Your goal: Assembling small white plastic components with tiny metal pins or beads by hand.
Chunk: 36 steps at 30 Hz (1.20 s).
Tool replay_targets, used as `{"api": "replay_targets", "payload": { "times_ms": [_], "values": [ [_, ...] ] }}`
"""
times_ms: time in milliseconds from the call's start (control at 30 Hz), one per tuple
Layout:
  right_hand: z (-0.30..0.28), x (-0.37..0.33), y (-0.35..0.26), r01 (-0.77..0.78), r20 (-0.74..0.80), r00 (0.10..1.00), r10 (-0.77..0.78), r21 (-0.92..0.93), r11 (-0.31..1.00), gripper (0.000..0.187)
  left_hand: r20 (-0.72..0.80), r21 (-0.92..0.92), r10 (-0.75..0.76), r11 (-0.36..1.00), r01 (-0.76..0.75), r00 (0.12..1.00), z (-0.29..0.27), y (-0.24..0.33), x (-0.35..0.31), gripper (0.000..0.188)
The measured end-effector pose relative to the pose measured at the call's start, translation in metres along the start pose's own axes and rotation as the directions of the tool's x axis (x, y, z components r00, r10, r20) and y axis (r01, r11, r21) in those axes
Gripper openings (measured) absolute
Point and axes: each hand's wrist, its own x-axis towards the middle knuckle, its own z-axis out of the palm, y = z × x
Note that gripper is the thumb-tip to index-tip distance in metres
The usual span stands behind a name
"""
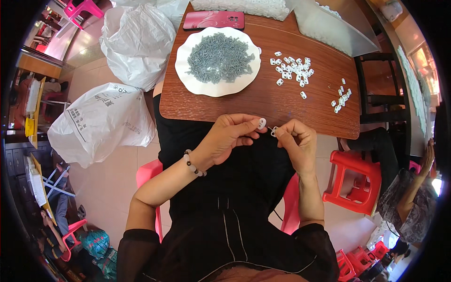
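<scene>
Above my lap, just off the near edge of the brown wooden table, both my hands are raised close together. My left hand pinches a small white plastic piece with two holes between thumb and fingertips. Facing it, my right hand pinches another small white holed piece. A tiny dark bit shows between the two pieces, too small to name. On the table, a scalloped white plate carries a heap of small grey, rod-like parts. Several loose white two-hole pieces lie to its right.
A smaller cluster of white pieces lies near the table's right edge. Behind the plate is a pink phone. White sacks stand at the left; a red stool and another person's arm are at the right.
</scene>
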Motion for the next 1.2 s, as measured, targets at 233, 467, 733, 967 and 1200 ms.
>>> {"api": "replay_targets", "payload": {
  "times_ms": [233,467,733,967,1200],
  "values": [
    [0.0036,0.001,-0.002,0.0,0.006,1.0,0.0,-0.051,0.999,0.014,-0.011,-0.003,-0.014,1.0,0.014,1.0,0.001,0.0008,0.0,0.023],
    [0.0042,0.0005,-0.0013,-0.025,-0.018,1.0,0.024,-0.09,0.996,0.014,-0.015,0.039,-0.004,0.999,0.005,1.0,0.0026,0.0,-0.0009,0.023],
    [0.0039,0.0001,0.0027,-0.017,-0.038,0.999,0.013,-0.12,0.993,0.014,-0.004,0.054,0.007,0.999,-0.007,1.0,0.0013,-0.0025,-0.0008,0.023],
    [0.0042,0.001,0.004,-0.005,-0.05,0.999,-0.003,-0.151,0.989,0.014,-0.01,0.111,0.055,0.992,-0.054,0.998,0.0005,-0.0045,0.0004,0.023],
    [0.0071,-0.0006,0.0027,-0.015,-0.037,0.999,0.01,-0.139,0.99,0.012,-0.009,0.217,0.166,0.963,-0.16,0.986,0.0077,-0.0084,-0.0021,0.026]
  ]
}}
